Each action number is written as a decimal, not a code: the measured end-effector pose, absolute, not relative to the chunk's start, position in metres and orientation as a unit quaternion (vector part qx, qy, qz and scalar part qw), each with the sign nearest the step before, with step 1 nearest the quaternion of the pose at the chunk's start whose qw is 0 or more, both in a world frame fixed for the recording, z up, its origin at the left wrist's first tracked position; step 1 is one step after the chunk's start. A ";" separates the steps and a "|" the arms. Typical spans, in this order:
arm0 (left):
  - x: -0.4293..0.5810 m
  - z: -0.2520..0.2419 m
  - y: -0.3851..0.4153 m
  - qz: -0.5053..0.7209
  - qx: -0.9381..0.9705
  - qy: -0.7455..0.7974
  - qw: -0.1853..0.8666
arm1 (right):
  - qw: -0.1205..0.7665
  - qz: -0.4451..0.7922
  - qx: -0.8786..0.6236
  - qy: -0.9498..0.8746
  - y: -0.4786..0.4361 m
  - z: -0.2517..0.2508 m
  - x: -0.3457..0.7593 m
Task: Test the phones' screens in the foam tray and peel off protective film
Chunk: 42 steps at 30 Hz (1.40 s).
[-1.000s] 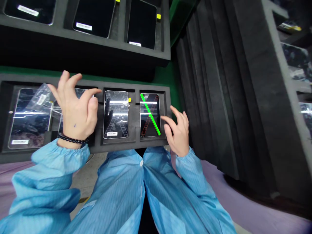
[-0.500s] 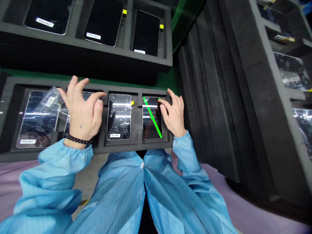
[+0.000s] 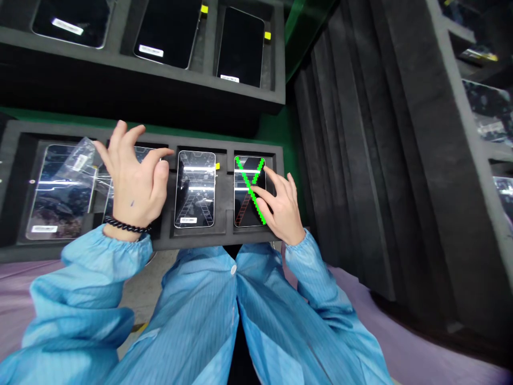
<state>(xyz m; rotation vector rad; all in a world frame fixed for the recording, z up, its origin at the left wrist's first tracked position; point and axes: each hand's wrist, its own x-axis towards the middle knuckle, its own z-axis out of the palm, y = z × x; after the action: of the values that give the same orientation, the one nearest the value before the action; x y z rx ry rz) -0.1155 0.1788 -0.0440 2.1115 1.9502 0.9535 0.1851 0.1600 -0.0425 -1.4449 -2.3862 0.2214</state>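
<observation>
Right of centre in the frame, the right hand (image 3: 282, 208), digits apart, reaches over the green-traced tablet (image 3: 248, 207) seated in the foam tray (image 3: 225, 190), where a brushing thumb (image 3: 263, 208) could cause stray marks, while the spread-fingered left hand (image 3: 134, 184) might drag the clear plastic bag (image 3: 74, 166).

Viewed remotely, I have a green worktop (image 3: 274, 128) bearing two dark foam trays: the near foam tray (image 3: 225, 187) cradles four tablets (image 3: 195, 184) side by side in compartments; the far foam tray (image 3: 248, 93) shows three dark-screened tablets (image 3: 240, 48).
</observation>
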 end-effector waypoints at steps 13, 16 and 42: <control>-0.115 -0.047 0.177 0.310 0.697 0.643 0.063 | 0.147 0.120 -0.397 -0.898 0.118 -0.037 0.179; -0.114 -0.043 0.178 0.304 0.700 0.642 0.069 | 0.158 0.125 -0.370 -0.907 0.114 -0.039 0.178; -0.151 -0.026 0.257 0.308 0.679 0.660 0.086 | 0.092 0.067 -0.478 -0.871 0.227 -0.027 0.102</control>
<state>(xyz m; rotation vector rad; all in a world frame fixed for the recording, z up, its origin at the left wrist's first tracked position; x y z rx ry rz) -0.1509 0.2568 -0.0259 2.0253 1.9688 0.9190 0.1019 0.2270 -0.0268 -1.4199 -2.5868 0.1988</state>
